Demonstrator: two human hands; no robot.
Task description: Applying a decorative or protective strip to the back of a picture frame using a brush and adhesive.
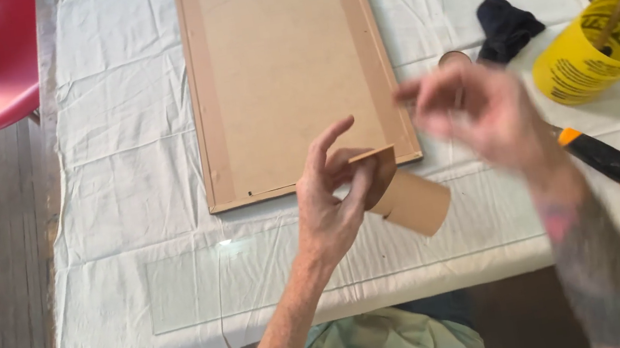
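Above the white cloth (117, 145), left hand (331, 203) fingers around a brown paper strip (412, 200); right hand (473, 113) blurred, fingers loosely spread, holding nothing.

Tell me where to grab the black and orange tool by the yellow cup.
Probably the black grip of the tool, from above with the right hand. It lies flat on the cloth, the handle's lower right end bare; its upper end is hidden behind that hand.
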